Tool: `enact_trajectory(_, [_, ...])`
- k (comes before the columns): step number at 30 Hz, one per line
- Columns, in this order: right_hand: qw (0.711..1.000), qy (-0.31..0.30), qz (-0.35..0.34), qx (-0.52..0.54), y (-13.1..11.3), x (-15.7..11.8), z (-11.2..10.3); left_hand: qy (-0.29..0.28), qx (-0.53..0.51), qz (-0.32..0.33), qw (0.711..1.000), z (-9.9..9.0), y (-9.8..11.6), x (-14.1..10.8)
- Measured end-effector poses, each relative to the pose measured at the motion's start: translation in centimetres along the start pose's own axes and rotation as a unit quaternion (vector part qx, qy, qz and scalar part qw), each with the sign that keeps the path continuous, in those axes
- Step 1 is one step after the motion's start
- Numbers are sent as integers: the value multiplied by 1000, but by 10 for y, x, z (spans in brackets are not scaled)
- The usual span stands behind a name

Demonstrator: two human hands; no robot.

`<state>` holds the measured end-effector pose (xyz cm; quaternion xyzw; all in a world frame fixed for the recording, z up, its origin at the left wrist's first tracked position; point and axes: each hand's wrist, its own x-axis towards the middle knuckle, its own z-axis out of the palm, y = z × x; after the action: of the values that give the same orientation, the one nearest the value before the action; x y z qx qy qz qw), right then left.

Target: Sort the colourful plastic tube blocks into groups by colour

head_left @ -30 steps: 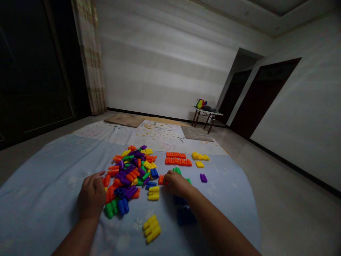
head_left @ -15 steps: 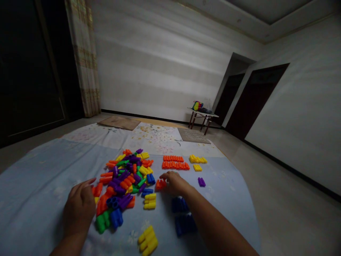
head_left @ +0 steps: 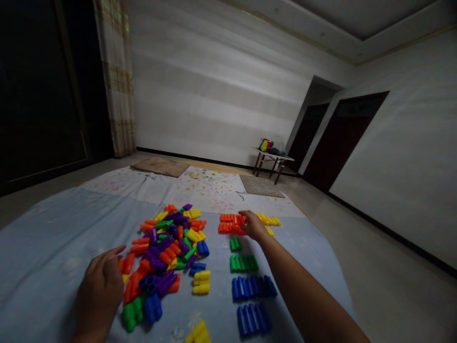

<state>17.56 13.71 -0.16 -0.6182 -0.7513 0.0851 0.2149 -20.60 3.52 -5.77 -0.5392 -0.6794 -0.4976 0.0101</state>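
My left hand [head_left: 102,283] rests on the sheet at the left edge of a mixed pile of plastic bullet-shaped building blocks [head_left: 166,247]. Its fingers are stretched out beside the orange blocks [head_left: 126,263], holding nothing. Farther off, my right hand [head_left: 253,225] reaches to the right end of two orange block rows [head_left: 228,224]. Thumb and fingers close around an orange block there, partly hidden by the hand. Below it lie green blocks [head_left: 243,263] and two blue block rows [head_left: 253,288]. My right forearm hides part of the sheet.
Yellow blocks [head_left: 269,219] lie just beyond my right hand. Separate yellow blocks [head_left: 202,282] sit between pile and rows, with more yellow blocks [head_left: 199,333] at the near edge. Two brown mats [head_left: 160,166] lie at the far side. A small table [head_left: 273,155] stands behind.
My right hand has moved away and to the right, carrying an orange block from beside the pile to the orange rows. Green and blue rows are uncovered. My left hand has barely moved.
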Motion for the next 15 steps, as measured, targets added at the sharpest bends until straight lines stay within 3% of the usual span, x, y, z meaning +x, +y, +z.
enact_trajectory(4, [1000, -14, 3, -5, -5, 23, 9, -14, -37, -46, 998, 0, 0, 1])
enact_trajectory(15, [998, -58, 23, -24, -17, 64, 46, -22, -48, -44, 998, 1, -1, -1])
